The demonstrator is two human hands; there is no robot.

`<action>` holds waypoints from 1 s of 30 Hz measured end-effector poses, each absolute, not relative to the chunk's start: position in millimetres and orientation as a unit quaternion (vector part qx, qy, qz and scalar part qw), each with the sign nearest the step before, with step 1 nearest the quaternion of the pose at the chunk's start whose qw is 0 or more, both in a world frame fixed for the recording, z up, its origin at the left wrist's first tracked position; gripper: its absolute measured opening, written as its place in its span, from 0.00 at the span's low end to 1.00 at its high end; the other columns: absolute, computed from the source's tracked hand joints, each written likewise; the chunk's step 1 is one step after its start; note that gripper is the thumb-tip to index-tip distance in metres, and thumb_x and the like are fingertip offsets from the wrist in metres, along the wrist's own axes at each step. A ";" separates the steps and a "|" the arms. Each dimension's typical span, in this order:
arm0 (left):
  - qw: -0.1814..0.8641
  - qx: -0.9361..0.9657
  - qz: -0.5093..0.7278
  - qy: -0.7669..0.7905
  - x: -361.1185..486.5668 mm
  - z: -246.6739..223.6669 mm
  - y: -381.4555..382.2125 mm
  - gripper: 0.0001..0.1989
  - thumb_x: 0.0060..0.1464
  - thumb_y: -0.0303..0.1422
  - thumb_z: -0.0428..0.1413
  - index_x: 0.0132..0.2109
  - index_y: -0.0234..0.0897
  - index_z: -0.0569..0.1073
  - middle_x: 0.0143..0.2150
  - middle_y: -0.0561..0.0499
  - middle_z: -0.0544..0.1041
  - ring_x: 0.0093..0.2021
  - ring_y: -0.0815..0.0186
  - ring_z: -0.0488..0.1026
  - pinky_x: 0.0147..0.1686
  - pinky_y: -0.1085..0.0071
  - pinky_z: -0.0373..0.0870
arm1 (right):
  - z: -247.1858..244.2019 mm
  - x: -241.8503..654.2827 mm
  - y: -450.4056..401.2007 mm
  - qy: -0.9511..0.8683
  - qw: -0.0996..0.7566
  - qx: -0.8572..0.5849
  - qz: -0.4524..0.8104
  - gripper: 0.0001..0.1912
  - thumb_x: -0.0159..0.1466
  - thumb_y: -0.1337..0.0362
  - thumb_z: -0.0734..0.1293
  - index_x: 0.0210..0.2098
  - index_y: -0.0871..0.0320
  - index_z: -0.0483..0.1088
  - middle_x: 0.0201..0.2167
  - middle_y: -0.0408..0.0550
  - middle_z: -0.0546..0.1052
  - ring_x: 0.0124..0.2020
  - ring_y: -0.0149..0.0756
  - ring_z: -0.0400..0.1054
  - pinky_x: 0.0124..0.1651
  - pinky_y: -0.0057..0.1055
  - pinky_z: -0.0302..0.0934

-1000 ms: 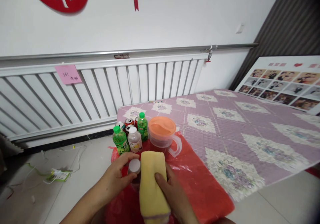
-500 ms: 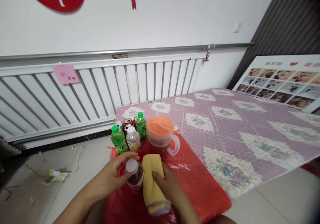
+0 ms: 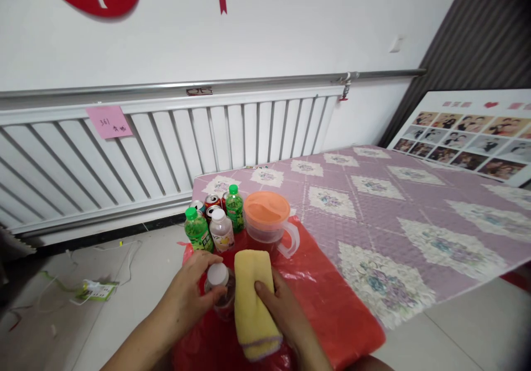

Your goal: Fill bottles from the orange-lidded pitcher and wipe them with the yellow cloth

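**Left Hand (image 3: 191, 285) Grips Clear, White-Capped Bottle (image 3: 226, 303), Right Hand (image 3: 286, 306) a Folded Yellow Cloth (image 3: 252, 302)**

At the lower center of the frame, the folded yellow cloth sits slightly higher than half a second ago, its upper end broader to the camera. The clear bottle's visible side looks plainer than in that earlier view, while the cluster of drinks behind stands as it did.

The left hand curves closely around the upper part of the bottle, fingers on the far side, thumb on the near side just below the cap. The right hand pinches the cloth, thumb pressed on its face and fingers mostly hidden behind; the cloth's left edge lies right against the bottle.

Both are over a glossy red plastic sheet (image 3: 332, 310). Just beyond, left of center, stand two green-capped green bottles (image 3: 199, 234), a whitish bottle with a white cap (image 3: 223, 234) and metal drink cans (image 3: 213, 200). To their right is a translucent pitcher with an orange lid (image 3: 265, 233).
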State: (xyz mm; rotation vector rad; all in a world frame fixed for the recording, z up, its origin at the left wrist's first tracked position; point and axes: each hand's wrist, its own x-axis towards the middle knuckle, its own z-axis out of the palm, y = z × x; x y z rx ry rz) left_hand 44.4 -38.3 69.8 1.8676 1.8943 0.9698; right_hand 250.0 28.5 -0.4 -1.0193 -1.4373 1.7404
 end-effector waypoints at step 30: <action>0.314 0.641 0.384 0.585 36.0 61.9 -37.9 0.28 0.48 0.22 0.55 0.56 0.43 0.67 0.59 0.45 0.71 0.58 0.54 0.68 0.59 0.55 0.63 | -7.7 246.4 43.8 -0.610 0.326 -0.467 0.551 0.18 0.59 0.60 0.66 0.46 0.60 0.70 0.44 0.56 0.79 0.44 0.48 0.73 0.46 0.41 0.65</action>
